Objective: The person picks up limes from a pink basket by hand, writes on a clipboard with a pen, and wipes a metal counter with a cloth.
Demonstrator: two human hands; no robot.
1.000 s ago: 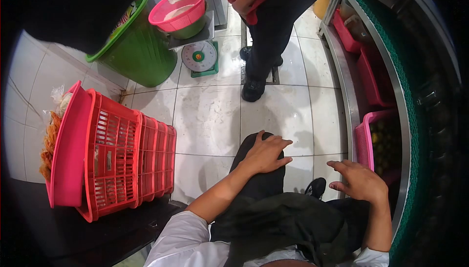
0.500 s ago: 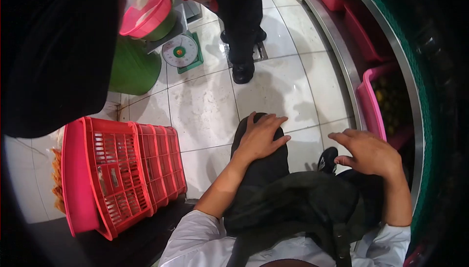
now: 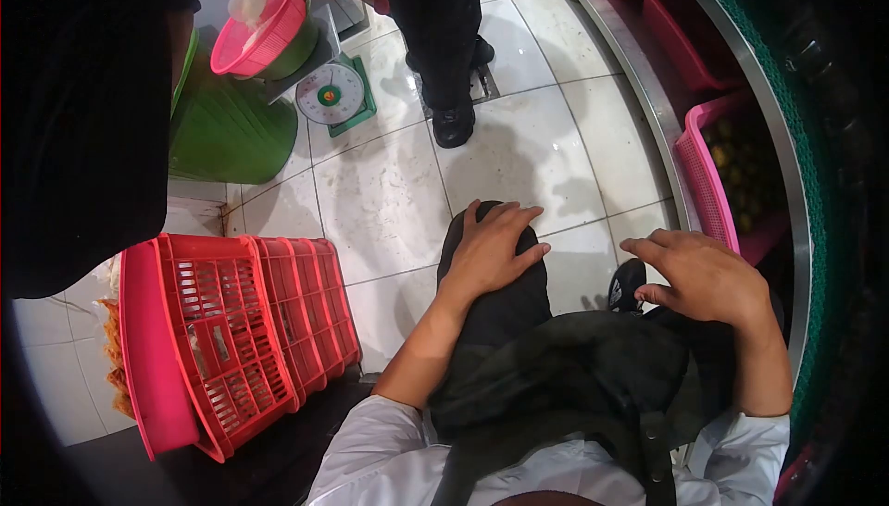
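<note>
My left hand (image 3: 493,251) rests palm down on my left knee (image 3: 507,307) in dark trousers, its fingers apart and holding nothing. To the right, my right hand (image 3: 706,276) hovers or lies above my right leg, fingers loosely bent and thumb apart, with nothing visible in it. A dark apron (image 3: 565,367) covers my lap between the forearms. Just beyond my right hand is a pink basket (image 3: 711,187) on the low shelf, with yellow-green pieces inside.
Stacked red plastic crates (image 3: 269,330) stand at left. Behind them are a green bin (image 3: 236,126) and a dial scale (image 3: 330,94) carrying a pink basket (image 3: 264,29). A person in dark trousers (image 3: 435,24) stands ahead on white tiles (image 3: 380,191). A metal shelf (image 3: 639,89) runs along the right.
My view has shifted slightly, so the scale, bin and person's legs sit a little further left and up. The dark-clothed arm at left has moved left. My hands keep the same pose.
</note>
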